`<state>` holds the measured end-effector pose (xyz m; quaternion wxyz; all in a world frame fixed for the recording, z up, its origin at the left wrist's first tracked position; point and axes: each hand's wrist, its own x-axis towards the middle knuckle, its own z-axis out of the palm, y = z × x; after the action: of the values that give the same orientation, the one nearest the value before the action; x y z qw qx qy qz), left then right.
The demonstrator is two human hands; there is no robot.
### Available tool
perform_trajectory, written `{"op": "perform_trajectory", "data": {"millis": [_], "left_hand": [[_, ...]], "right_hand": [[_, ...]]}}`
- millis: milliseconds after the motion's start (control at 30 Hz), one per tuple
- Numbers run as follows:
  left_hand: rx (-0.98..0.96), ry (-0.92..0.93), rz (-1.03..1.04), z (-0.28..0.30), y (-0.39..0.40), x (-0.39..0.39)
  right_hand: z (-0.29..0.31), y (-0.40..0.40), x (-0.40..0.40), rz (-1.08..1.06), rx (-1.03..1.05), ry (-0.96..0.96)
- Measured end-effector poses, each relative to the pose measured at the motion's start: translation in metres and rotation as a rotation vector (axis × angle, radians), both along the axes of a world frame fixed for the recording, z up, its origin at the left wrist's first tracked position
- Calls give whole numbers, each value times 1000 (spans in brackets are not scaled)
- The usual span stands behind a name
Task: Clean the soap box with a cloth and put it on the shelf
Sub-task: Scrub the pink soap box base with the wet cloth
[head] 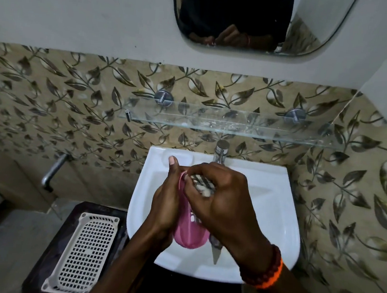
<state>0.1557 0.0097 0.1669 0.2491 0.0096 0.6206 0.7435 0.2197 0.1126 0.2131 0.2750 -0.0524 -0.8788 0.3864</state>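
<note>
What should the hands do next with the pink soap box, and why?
Probably keep rubbing a little more. The left hand holds the pink soap box over the sink, and the right hand presses the cloth against it. The glass shelf above waits for the box once wiping is done.

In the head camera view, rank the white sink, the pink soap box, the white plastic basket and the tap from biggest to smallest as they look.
1. White sink
2. White plastic basket
3. Pink soap box, partly hidden by the hands, so unsure
4. Tap
</note>
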Motion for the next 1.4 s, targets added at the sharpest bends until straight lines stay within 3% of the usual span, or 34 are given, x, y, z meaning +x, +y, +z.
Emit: {"op": "perform_trajectory", "data": {"millis": [200,500,667,833,1000,1200,1333,1400], "left_hand": [[112,-140,13,8,-10,-14],[293,-292,-183,16,-2,-15],[399,-393,-284,12,2,-4],[361,-419,-273,5,1,-12],[372,-419,-165,0,-8,-25],[383,-445,-191,-2,-16,-28],[359,-470,-187,-10,-29,-37],[344,-508,-152,-20,-40,-45]], "right_hand": [[-5,-7,35,218,-104,-287],[14,-4,38,54,117,-107],[26,1,23,-159,158,-46],[21,-20,33,108,226,-176],[10,-23,53,254,128,-343],[19,-8,55,262,437,-561],[19,5,31,203,369,-693],[3,8,14,171,223,-693]]}}
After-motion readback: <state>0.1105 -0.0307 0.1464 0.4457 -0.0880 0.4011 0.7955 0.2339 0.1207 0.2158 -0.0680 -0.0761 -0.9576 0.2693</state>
